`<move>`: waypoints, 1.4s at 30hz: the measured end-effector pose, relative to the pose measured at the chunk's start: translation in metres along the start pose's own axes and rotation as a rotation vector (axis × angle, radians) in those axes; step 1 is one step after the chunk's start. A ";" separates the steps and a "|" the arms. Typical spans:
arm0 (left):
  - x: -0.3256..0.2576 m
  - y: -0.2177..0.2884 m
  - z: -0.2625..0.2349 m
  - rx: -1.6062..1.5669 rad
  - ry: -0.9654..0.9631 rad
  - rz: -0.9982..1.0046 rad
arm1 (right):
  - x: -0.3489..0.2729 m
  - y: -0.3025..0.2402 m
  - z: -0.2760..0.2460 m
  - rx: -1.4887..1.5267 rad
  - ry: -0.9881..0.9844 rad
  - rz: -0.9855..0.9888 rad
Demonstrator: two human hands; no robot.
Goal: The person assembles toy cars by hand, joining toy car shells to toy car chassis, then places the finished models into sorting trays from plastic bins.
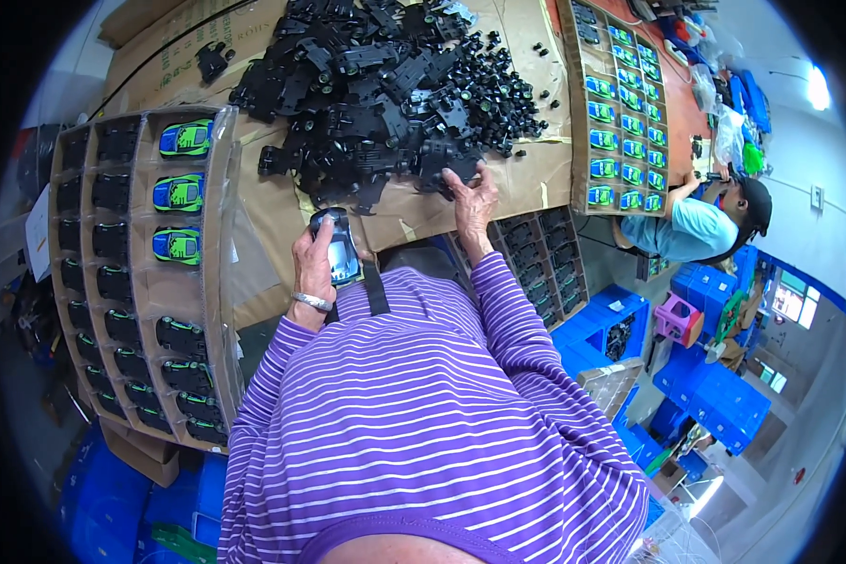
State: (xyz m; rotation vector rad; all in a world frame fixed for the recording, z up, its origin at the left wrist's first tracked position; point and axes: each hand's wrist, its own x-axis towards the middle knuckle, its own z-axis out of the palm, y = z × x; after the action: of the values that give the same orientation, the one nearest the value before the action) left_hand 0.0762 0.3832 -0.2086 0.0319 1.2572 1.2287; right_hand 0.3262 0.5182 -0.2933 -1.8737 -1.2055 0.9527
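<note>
My left hand [312,266], with a silver bracelet at its wrist, is closed on a toy car body [345,252] just in front of my chest. The hollow underside seems to face up, showing dark parts and a shiny clear piece. My right hand [476,203] reaches to the near edge of a heap of black toy car chassis [367,122]. Its thumb and fingers grip one black chassis [439,162] that still lies against the heap. Small black wheels [503,99] are piled at the heap's right side.
At left stands a divided carton tray [227,188] with green-blue toy cars and dark ones. Another tray of cars [580,141] stands at right. A co-worker in a light blue shirt [691,230] works beyond it. Blue crates [714,399] stand at the lower right.
</note>
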 end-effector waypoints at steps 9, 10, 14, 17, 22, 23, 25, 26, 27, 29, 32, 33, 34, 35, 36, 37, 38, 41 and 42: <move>-0.003 0.003 0.009 0.051 -0.022 -0.009 | 0.036 0.043 -0.055 -0.779 0.197 -0.240; -0.004 0.003 0.010 0.064 -0.034 -0.009 | 0.035 0.049 -0.057 -0.780 0.201 -0.236; -0.008 0.006 0.015 0.057 -0.033 -0.018 | 0.017 0.043 -0.045 -0.671 0.105 -0.287; -0.010 0.006 0.015 0.054 -0.035 0.014 | 0.006 0.034 -0.047 -0.864 0.133 -0.314; -0.012 0.007 0.020 -0.070 -0.097 0.007 | 0.016 0.055 -0.062 -0.820 -0.039 -0.208; -0.009 0.005 0.022 -0.080 -0.095 0.010 | 0.023 0.063 -0.070 -0.773 -0.038 -0.231; -0.009 0.009 0.026 -0.117 -0.136 -0.015 | 0.019 0.057 -0.068 -0.616 0.009 -0.270; -0.010 0.010 0.026 -0.131 -0.153 -0.015 | 0.010 0.033 -0.065 -0.505 0.050 -0.288; -0.011 0.011 0.024 -0.151 -0.150 0.010 | -0.010 -0.016 -0.056 -0.447 0.011 -0.378; -0.012 0.013 0.025 -0.172 -0.171 0.030 | -0.043 -0.075 -0.052 -0.315 -0.150 -0.509; -0.013 0.014 0.029 -0.263 -0.241 0.074 | -0.108 -0.161 -0.041 -0.461 -0.246 -0.717; -0.015 0.015 0.033 -0.331 -0.241 0.070 | -0.120 -0.166 -0.036 -0.490 -0.293 -0.716; -0.017 0.018 0.038 -0.400 -0.240 0.066 | -0.132 -0.170 -0.031 -0.546 -0.288 -0.728; -0.023 0.024 0.043 -0.429 -0.335 0.069 | -0.139 -0.172 -0.025 -0.554 -0.292 -0.746; -0.024 0.023 0.042 -0.439 -0.335 0.073 | -0.143 -0.174 -0.021 -0.563 -0.297 -0.764; -0.025 0.022 0.041 -0.419 -0.354 0.064 | -0.145 -0.173 -0.019 -0.568 -0.302 -0.772; -0.025 0.020 0.039 -0.397 -0.371 0.057 | -0.147 -0.172 -0.015 -0.590 -0.310 -0.777; -0.028 0.017 0.037 -0.367 -0.356 0.056 | -0.150 -0.167 -0.011 -0.615 -0.329 -0.811; -0.030 0.018 0.038 -0.341 -0.340 0.047 | -0.151 -0.166 -0.010 -0.617 -0.332 -0.831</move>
State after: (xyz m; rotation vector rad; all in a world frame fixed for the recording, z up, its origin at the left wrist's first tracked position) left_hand 0.0968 0.3915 -0.1625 0.0207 0.7484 1.3978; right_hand 0.2215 0.4289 -0.1166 -1.3729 -2.4232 0.4383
